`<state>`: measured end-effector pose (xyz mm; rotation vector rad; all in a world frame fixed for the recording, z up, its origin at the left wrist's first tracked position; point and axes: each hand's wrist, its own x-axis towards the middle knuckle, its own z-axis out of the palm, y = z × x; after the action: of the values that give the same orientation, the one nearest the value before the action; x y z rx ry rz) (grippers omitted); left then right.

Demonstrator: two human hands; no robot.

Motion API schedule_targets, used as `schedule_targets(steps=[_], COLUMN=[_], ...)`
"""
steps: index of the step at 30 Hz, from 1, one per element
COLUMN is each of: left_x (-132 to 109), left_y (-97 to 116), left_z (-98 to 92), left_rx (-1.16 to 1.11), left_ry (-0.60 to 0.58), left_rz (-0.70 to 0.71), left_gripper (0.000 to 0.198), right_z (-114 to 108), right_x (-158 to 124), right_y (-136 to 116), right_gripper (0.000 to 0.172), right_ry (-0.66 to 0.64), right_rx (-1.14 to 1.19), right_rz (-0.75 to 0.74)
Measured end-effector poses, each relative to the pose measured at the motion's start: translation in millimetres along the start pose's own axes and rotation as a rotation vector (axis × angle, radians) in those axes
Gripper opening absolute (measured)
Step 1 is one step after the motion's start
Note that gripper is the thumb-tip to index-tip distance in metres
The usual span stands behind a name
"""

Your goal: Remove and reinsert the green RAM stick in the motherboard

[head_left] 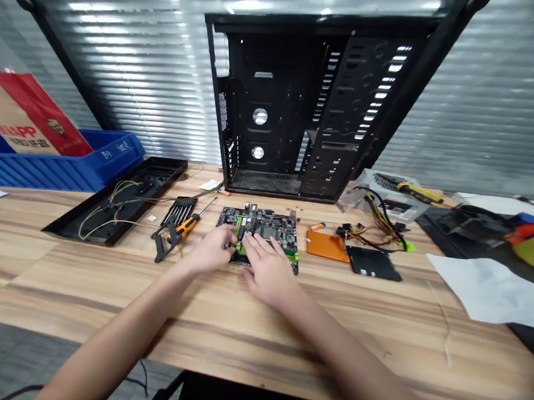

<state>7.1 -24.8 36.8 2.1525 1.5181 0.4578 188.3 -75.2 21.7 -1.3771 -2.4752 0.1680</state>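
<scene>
A black motherboard [286, 227] with bright green slots lies flat on the wooden table in front of me. My left hand [212, 248] is at its left side, fingers bent, with the tips on the board by a green slot. My right hand [268, 266] reaches over the front of the board, its fingers stretched out and close together. Those fingers cover part of the board and the middle of a green memory slot [293, 257]. Whether a small part lies beneath them is hidden.
Left of the board are an orange-and-black screwdriver [186, 226], a bit set [177, 209] and a black panel [110, 213]. Behind stands an open computer case [283, 103]. To the right lie an orange drive [328, 246], a black drive [373, 263] and a power supply [397, 200] with cables.
</scene>
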Motion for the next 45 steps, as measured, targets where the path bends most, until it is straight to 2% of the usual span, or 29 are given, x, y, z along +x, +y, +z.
schedule_targets(steps=[2, 7, 14, 19, 26, 32, 37, 40, 45], left_x=[-2.1, -2.8, -0.1, 3.8, 4.3, 2.9, -1.4, -1.2, 3.2], left_y=[9.4, 31.9, 48.9, 44.7, 45.0, 44.8, 34.8, 24.8, 10.0], left_z=[-0.6, 2.1, 8.1, 9.4, 7.8, 8.7, 9.6, 4.1, -8.1], left_rx=[0.114, 0.389, 0.510, 0.516, 0.498, 0.421, 0.459, 0.461, 0.390], left_ry=[0.015, 0.089, 0.053, 0.046, 0.026, 0.025, 0.180, 0.263, 0.337], left_rz=[-0.042, -0.158, -0.202, -0.206, -0.129, -0.149, -0.110, -0.053, 0.042], left_gripper=[0.017, 0.052, 0.054, 0.057, 0.047, 0.045, 0.050, 0.049, 0.036], right_z=[0.8, 2.6, 5.5, 5.8, 4.0, 4.1, 5.6, -1.4, -20.8], right_x=[-0.8, -2.4, -2.4, -2.2, -1.2, -1.9, -5.1, -7.1, -12.3], right_y=[-0.1, -0.7, -1.1, -1.4, -3.4, -2.6, 0.8, 8.6, 38.6], right_gripper=[0.061, 0.064, 0.066, 0.065, 0.065, 0.064, 0.065, 0.062, 0.051], right_ry=[0.012, 0.041, 0.084, 0.087, 0.064, 0.063, 0.089, 0.130, 0.334], right_rx=[-0.010, -0.003, 0.023, 0.027, 0.030, 0.037, 0.003, -0.022, -0.046], right_rz=[-0.008, -0.024, -0.020, -0.024, -0.019, -0.022, -0.041, -0.065, 0.071])
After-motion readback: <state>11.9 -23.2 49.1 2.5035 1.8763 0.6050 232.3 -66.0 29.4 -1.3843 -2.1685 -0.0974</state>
